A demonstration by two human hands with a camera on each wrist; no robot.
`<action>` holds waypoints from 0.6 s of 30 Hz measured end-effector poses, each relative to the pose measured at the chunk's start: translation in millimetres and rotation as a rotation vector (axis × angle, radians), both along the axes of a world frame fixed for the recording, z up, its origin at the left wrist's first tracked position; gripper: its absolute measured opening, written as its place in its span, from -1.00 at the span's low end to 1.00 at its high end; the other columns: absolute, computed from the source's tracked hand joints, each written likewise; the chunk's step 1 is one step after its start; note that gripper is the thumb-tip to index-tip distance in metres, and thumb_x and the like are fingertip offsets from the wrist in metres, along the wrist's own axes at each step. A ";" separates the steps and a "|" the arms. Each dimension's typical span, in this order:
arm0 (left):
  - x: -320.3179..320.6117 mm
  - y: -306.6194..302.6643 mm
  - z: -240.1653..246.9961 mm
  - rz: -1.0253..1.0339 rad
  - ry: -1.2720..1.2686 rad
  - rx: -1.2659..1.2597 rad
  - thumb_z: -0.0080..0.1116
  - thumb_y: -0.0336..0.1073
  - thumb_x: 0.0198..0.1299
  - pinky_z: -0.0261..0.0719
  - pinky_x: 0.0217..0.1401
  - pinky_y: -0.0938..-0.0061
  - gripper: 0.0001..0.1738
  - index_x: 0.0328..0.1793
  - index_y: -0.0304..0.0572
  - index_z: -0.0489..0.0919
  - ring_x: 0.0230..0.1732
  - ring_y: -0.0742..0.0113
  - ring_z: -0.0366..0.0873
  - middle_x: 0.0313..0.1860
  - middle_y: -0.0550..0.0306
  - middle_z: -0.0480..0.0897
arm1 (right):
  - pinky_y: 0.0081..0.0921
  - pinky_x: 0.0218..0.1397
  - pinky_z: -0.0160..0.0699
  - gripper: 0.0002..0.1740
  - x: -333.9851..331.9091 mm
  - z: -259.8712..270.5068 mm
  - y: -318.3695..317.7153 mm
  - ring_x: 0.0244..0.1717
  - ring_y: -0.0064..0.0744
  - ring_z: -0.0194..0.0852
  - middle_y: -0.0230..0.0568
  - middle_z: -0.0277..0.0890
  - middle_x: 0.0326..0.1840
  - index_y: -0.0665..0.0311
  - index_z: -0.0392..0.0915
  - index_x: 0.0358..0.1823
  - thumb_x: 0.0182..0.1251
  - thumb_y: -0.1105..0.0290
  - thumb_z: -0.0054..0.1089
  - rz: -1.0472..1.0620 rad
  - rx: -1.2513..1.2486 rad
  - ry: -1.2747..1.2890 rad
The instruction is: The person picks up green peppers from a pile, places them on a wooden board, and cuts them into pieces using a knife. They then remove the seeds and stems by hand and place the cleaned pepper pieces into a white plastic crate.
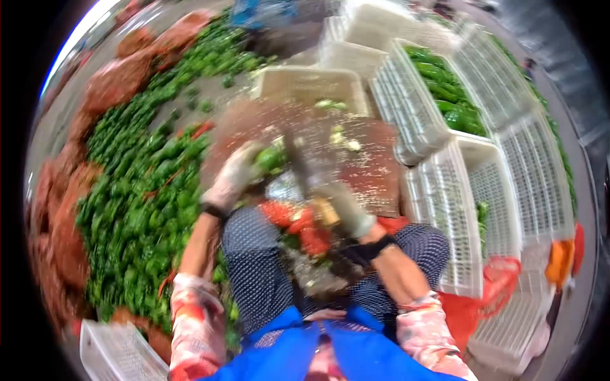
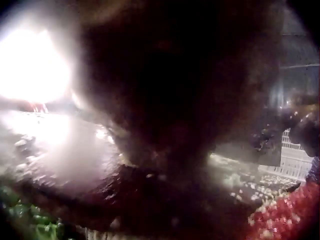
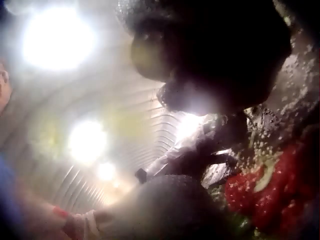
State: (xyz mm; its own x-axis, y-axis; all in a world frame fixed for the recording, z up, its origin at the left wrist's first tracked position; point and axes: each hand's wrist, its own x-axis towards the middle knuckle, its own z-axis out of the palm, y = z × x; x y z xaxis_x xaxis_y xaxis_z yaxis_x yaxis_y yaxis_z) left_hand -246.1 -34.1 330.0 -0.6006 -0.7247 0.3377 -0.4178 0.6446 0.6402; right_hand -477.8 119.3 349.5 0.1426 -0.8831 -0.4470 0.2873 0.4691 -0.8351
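In the head view my gloved left hand (image 1: 235, 173) holds a green pepper (image 1: 271, 160) at its fingertips, over the near left part of a reddish-brown chopping board (image 1: 375, 166). My gloved right hand (image 1: 347, 208) grips the wooden handle (image 1: 326, 211) of a knife, whose dark, motion-blurred blade (image 1: 295, 152) points away from me, just right of the pepper. Pale seeds and scraps are scattered over the board. In the left wrist view a dark shape hides most of the hand; in the right wrist view the hand is a dark silhouette.
A large heap of green peppers (image 1: 146, 216) lies left, bordered by orange-red sacks (image 1: 121, 82). White crates (image 1: 438, 216) stand right, one holding long green peppers (image 1: 445, 86). A pale bin (image 1: 305, 76) stands beyond the board. Red bumpy material (image 1: 311, 238) lies between my knees.
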 end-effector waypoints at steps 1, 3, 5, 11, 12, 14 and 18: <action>5.7 6.5 2.9 0.110 -0.080 0.114 0.23 -0.40 0.11 0.50 0.15 0.34 -0.50 0.22 -0.35 0.50 0.08 0.08 0.57 0.08 -0.13 0.59 | -0.68 -0.48 0.60 -0.49 15.4 10.4 1.6 -0.46 -0.56 0.55 -0.22 0.54 -0.38 0.39 0.31 0.27 0.41 0.25 0.09 -0.149 -0.012 -0.077; 12.1 12.7 7.7 0.181 -0.018 0.478 0.33 -0.40 0.04 0.52 0.12 0.38 -0.38 0.29 -0.33 0.46 0.08 0.17 0.57 0.12 -0.11 0.59 | -0.64 -0.44 0.58 -0.53 15.5 10.9 2.9 -0.43 -0.54 0.52 -0.26 0.52 -0.30 0.39 0.31 0.27 0.41 0.31 0.06 -0.074 -0.049 0.019; 16.1 7.0 -8.9 0.201 0.031 0.440 0.36 -0.40 0.01 0.54 0.08 0.39 -0.37 0.27 -0.34 0.47 0.06 0.19 0.58 0.10 -0.11 0.60 | -0.64 -0.45 0.58 -0.51 25.4 12.2 0.0 -0.42 -0.54 0.53 -0.28 0.52 -0.31 0.37 0.30 0.30 0.42 0.32 0.04 -0.160 -0.097 0.076; 5.7 0.6 -0.5 0.219 -0.009 0.482 0.39 -0.41 0.00 0.57 -0.03 0.35 -0.42 0.21 -0.34 0.49 -0.07 0.13 0.63 -0.06 -0.13 0.64 | -0.57 -0.24 0.53 -0.54 45.3 68.9 6.9 -0.27 -0.52 0.51 -0.13 0.49 -0.05 0.39 0.37 0.27 0.37 0.41 0.08 -0.204 -0.539 0.433; 4.7 -2.3 -8.3 0.234 -0.002 0.417 0.38 -0.42 0.01 0.58 -0.05 0.35 -0.42 0.21 -0.34 0.49 -0.09 0.14 0.63 -0.07 -0.13 0.64 | -0.55 -0.22 0.55 -0.56 43.9 63.3 5.4 -0.27 -0.50 0.51 -0.06 0.46 0.03 0.41 0.37 0.26 0.37 0.49 0.07 -0.167 -0.721 0.702; 3.9 -7.8 -25.9 0.268 0.011 0.287 0.37 -0.42 0.02 0.58 -0.08 0.36 -0.43 0.20 -0.33 0.49 -0.12 0.16 0.64 -0.10 -0.12 0.64 | -0.54 -0.18 0.57 -0.59 46.9 60.8 -3.1 -0.25 -0.42 0.53 0.06 0.40 0.14 0.41 0.38 0.24 0.37 0.54 0.06 -0.147 -0.553 0.523; 5.3 -7.3 -25.6 0.281 0.258 0.650 0.30 -0.44 0.08 0.59 -0.20 0.39 -0.58 0.09 -0.35 0.50 -0.20 0.23 0.64 -0.18 -0.11 0.64 | -0.50 -0.03 0.56 -0.50 36.5 -1.2 -24.6 -0.07 -0.32 0.58 0.01 0.54 0.05 0.42 0.38 0.28 0.42 0.26 0.06 0.136 -0.458 0.915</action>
State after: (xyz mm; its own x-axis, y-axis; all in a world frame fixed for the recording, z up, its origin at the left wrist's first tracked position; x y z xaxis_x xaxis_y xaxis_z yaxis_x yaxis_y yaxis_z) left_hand -240.8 -41.5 304.5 -0.3237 -0.9403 -0.1052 -0.2962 -0.0049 0.9551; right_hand -441.3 94.8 348.3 0.0289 -0.9978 -0.0597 -0.5795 0.0319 -0.8143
